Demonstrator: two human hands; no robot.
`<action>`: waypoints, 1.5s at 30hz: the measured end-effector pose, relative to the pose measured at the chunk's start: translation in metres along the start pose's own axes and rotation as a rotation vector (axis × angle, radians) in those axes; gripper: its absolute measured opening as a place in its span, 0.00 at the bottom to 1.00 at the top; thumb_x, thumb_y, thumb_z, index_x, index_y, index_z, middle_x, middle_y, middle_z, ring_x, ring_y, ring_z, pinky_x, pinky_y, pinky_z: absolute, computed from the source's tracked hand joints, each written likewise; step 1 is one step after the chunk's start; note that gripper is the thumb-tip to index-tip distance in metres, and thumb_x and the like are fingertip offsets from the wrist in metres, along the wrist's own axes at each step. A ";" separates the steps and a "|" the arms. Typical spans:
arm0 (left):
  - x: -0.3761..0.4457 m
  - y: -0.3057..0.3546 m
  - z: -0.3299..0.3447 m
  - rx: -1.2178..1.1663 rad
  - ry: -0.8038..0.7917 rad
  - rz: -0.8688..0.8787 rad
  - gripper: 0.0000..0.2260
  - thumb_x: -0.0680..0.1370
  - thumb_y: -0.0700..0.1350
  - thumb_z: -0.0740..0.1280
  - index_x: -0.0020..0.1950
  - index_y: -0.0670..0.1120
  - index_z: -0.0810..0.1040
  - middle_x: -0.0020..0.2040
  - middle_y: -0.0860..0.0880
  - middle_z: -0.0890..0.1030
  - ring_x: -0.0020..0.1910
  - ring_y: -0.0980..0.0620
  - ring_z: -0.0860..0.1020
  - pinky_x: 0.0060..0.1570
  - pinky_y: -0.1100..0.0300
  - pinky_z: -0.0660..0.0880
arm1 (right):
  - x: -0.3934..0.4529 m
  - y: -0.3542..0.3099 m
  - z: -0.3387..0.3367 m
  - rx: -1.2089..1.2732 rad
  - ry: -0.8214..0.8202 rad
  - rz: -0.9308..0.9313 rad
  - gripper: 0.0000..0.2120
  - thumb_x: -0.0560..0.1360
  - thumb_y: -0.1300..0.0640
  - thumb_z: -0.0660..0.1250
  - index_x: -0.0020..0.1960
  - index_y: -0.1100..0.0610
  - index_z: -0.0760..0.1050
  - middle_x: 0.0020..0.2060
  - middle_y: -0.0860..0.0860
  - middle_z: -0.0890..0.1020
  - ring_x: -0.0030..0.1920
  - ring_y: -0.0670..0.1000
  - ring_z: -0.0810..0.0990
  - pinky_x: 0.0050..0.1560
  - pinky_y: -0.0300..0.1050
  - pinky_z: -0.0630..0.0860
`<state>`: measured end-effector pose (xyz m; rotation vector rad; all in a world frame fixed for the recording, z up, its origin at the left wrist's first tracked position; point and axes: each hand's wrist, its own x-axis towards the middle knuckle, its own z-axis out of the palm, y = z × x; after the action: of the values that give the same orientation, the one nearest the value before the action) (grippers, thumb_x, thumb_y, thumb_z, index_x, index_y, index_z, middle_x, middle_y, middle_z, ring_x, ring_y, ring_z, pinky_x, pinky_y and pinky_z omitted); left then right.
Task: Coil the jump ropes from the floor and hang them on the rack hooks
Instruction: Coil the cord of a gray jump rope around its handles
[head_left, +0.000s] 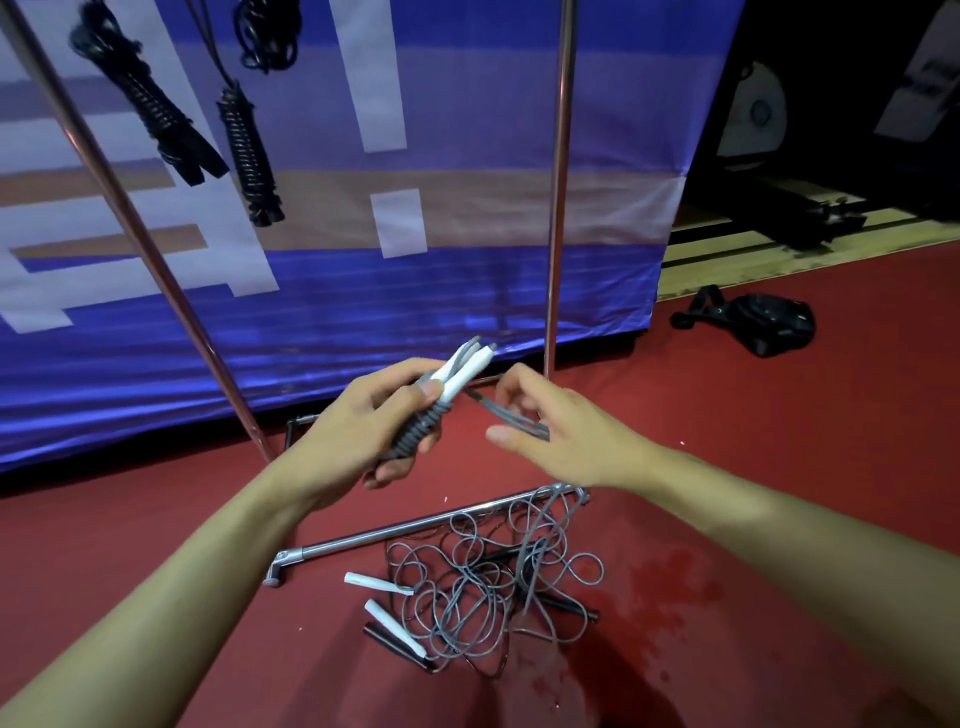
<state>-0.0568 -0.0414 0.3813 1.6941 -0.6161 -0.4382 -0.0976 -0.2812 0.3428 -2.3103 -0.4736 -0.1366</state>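
Observation:
My left hand grips a grey jump rope bundle whose two white handles stick up past my thumb. The cord is wound round the bundle. My right hand pinches the loose grey cord end just right of the bundle. Below, on the red floor, lies a tangled pile of grey and black ropes with white handles and black handles at its left. Three coiled black ropes hang from the rack at upper left.
The rack's metal poles rise in front of a blue banner. Its base bar lies on the floor beside the rope pile. A black bag sits on the floor at right. A wet patch darkens the floor.

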 end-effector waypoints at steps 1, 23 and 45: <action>0.001 -0.001 0.000 -0.011 0.017 -0.002 0.07 0.83 0.50 0.62 0.56 0.52 0.79 0.33 0.43 0.75 0.20 0.52 0.64 0.23 0.64 0.59 | 0.000 0.000 0.000 -0.035 0.016 -0.052 0.07 0.81 0.52 0.68 0.53 0.52 0.71 0.39 0.43 0.77 0.39 0.42 0.75 0.44 0.38 0.69; 0.006 -0.001 0.005 -0.063 0.144 -0.002 0.10 0.81 0.54 0.66 0.59 0.54 0.80 0.33 0.44 0.75 0.22 0.52 0.64 0.27 0.64 0.57 | -0.002 -0.027 -0.015 -0.466 0.013 -0.129 0.07 0.85 0.46 0.56 0.56 0.48 0.70 0.33 0.44 0.69 0.35 0.48 0.69 0.39 0.51 0.71; 0.004 -0.005 0.014 0.206 -0.175 -0.264 0.14 0.82 0.54 0.66 0.62 0.47 0.72 0.42 0.45 0.77 0.39 0.41 0.87 0.26 0.64 0.73 | 0.005 -0.037 -0.037 -0.806 0.077 -0.473 0.09 0.84 0.45 0.61 0.55 0.48 0.78 0.44 0.45 0.79 0.46 0.51 0.79 0.32 0.53 0.76</action>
<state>-0.0608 -0.0541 0.3738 1.9572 -0.5809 -0.7380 -0.1050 -0.2820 0.3950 -2.8926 -1.0707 -0.7631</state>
